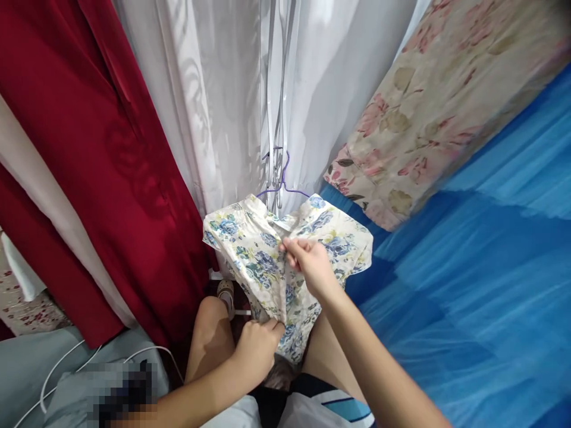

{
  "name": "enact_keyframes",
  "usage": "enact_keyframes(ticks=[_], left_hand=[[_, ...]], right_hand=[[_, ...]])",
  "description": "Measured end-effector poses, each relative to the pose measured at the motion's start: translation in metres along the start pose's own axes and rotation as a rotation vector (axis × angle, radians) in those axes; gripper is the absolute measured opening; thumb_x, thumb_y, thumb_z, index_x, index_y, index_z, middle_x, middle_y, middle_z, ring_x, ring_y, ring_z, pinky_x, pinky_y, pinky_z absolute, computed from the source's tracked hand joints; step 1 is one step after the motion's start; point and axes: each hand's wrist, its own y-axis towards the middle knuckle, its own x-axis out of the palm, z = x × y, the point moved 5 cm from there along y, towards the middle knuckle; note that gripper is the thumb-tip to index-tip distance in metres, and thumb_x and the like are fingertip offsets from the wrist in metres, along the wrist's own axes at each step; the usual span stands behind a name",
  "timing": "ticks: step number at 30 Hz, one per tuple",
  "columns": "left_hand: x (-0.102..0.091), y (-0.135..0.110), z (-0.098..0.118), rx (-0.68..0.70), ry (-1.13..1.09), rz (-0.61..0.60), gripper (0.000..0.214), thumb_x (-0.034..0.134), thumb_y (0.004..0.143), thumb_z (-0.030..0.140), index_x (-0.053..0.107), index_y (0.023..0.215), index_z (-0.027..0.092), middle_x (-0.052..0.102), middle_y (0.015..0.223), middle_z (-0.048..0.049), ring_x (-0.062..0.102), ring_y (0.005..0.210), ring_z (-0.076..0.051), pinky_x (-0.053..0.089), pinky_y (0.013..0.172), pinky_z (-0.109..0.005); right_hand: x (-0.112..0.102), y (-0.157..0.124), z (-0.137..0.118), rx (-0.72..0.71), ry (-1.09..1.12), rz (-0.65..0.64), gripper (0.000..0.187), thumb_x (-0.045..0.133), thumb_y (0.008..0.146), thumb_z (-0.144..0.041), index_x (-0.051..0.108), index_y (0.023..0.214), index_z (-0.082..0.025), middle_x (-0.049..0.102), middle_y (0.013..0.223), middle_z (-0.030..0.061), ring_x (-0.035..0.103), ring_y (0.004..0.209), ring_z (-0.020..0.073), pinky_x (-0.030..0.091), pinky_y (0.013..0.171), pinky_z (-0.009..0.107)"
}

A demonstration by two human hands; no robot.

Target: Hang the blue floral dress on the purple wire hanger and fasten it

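Observation:
A white floral shirt [250, 249] with blue flowers hangs on a purple hanger [284, 178] in front of white curtains. My right hand [307, 261] pinches the shirt's front near the collar, fingers closed on the fabric. My left hand [256, 348] grips the shirt's lower front, fingers curled around the cloth. Both arms reach up from below, over my bare knees.
A red curtain [102, 154] hangs at the left, white sheer curtains [214, 101] in the middle. A floral-covered mattress [446, 101] and blue netting [482, 261] fill the right. White cables [62, 368] lie on grey cloth at the lower left.

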Motion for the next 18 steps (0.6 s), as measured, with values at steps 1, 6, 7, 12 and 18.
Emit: enact_keyframes(ticks=[1,6,7,12,18], left_hand=[[0.001,0.002,0.005,-0.006,0.048,-0.049,0.036,0.050,0.076,-0.002,0.067,0.103,0.015,0.071,0.100,-0.0123,0.070,0.085,-0.028,0.052,0.072,-0.035],[0.012,0.010,0.024,0.011,0.074,-0.144,0.027,0.052,0.081,0.000,0.070,0.098,0.010,0.071,0.093,-0.0203,0.070,0.085,-0.032,0.053,0.069,-0.039],[0.011,0.011,0.024,0.037,0.050,-0.133,0.026,0.054,0.081,0.002,0.071,0.097,0.012,0.071,0.093,-0.0184,0.070,0.085,-0.031,0.053,0.070,-0.037],[-0.057,0.022,-0.006,0.087,-0.265,0.276,0.018,0.055,0.090,0.022,0.070,0.101,0.022,0.073,0.092,-0.0081,0.068,0.082,-0.024,0.050,0.075,-0.033],[-0.191,0.061,-0.040,0.139,-0.462,0.808,0.041,0.044,0.099,0.029,0.049,0.139,0.025,0.068,0.087,-0.0013,0.061,0.070,-0.014,0.045,0.070,-0.025]], right_hand=[[0.002,0.015,-0.014,-0.029,-0.002,-0.009,0.038,0.065,0.084,-0.048,0.063,0.064,-0.016,0.048,0.046,-0.0037,0.033,0.040,0.0078,0.023,0.042,0.024],[0.006,0.060,-0.046,-0.092,0.039,0.051,0.031,0.065,0.082,-0.040,0.063,0.064,-0.014,0.049,0.047,-0.0035,0.034,0.040,0.0061,0.023,0.040,0.022],[0.005,0.062,-0.047,-0.103,0.049,0.064,0.031,0.064,0.083,-0.039,0.063,0.065,-0.014,0.049,0.047,-0.0037,0.035,0.039,0.0060,0.023,0.040,0.022],[-0.001,0.043,-0.046,-0.215,0.033,0.024,0.029,0.061,0.086,-0.042,0.065,0.077,-0.015,0.048,0.047,-0.0051,0.038,0.041,0.0084,0.026,0.042,0.022],[-0.004,0.025,-0.051,-0.290,-0.055,-0.022,0.024,0.058,0.090,-0.038,0.063,0.081,-0.016,0.052,0.050,-0.0039,0.043,0.044,0.0097,0.031,0.046,0.023]])
